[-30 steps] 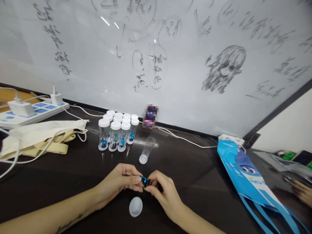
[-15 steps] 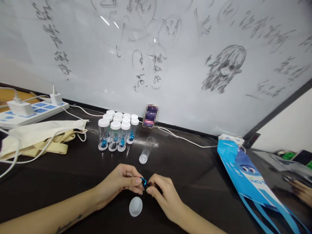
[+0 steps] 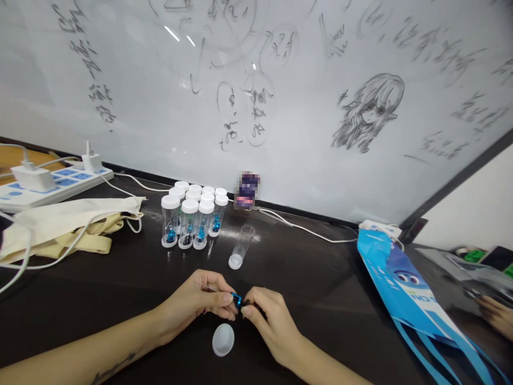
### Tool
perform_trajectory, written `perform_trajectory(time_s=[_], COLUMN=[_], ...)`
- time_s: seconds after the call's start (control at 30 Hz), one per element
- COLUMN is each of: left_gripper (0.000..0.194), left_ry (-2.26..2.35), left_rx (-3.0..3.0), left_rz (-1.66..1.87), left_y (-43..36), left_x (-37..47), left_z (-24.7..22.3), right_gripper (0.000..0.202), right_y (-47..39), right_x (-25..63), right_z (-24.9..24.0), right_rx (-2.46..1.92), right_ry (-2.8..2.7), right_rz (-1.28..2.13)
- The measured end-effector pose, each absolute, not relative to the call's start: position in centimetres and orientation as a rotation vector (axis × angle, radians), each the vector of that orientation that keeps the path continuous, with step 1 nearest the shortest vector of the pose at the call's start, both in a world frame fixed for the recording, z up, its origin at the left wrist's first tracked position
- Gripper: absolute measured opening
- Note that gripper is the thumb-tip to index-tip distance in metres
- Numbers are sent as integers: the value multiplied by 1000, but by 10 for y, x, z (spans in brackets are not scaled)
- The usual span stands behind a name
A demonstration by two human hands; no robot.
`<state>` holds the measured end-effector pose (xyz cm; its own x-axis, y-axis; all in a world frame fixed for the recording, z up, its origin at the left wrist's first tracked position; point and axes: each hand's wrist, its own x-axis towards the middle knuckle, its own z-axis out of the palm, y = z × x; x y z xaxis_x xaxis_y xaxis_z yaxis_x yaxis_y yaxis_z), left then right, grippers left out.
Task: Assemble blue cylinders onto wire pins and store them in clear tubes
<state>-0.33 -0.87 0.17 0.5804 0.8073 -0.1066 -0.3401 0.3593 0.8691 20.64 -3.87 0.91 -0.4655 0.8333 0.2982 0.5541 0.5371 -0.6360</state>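
My left hand (image 3: pixel 214 295) is closed on a small shiny blue piece (image 3: pixel 236 300), pinched between thumb and fingers. A thin pale strand sticks out behind those fingers to the left. Facing it, my right hand (image 3: pixel 267 313) pinches a small black part (image 3: pixel 245 303) right beside the blue piece; whether the two are joined I cannot tell. Just below the hands lies a white round cap (image 3: pixel 223 340), hollow side up. Beyond them, an uncapped clear tube (image 3: pixel 242 246) stands on its white base.
Several capped clear tubes (image 3: pixel 191 224) with small blue items stand together at centre left. A phone (image 3: pixel 247 191) leans on the whiteboard (image 3: pixel 296 123). A cloth bag (image 3: pixel 80 227) and power strip (image 3: pixel 68 182) are left; a blue bag (image 3: pixel 404 289) and another person's hand (image 3: pixel 495 315) are right.
My right hand's fingertips have shifted very slightly away from the blue piece, so a little more of the black part shows. Everything else stays in place.
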Motion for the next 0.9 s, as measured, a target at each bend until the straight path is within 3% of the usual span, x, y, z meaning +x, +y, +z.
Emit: perform_trajectory(time_s=[0.13,0.43,0.67,0.9], left_gripper=[12,13,12,14], left_ry=[579,580,573,596], left_rx=[928,921,928,930], left_rz=[819,804,809,790], left_y=[-8,-7,-8,-8], left_x=[-4,-3,-5,-3], left_z=[1,0,-4,-1], right_gripper=[10,24,13,41], right_y=[-38,-37,-37,-37], right_x=[205,207,205,205], right_z=[7,6,5,8], right_rx=[-1043,-1117,-993,-1041], right_ry=[-2102,-2178,-2100,-2215], right_rz=[621,605,611,589])
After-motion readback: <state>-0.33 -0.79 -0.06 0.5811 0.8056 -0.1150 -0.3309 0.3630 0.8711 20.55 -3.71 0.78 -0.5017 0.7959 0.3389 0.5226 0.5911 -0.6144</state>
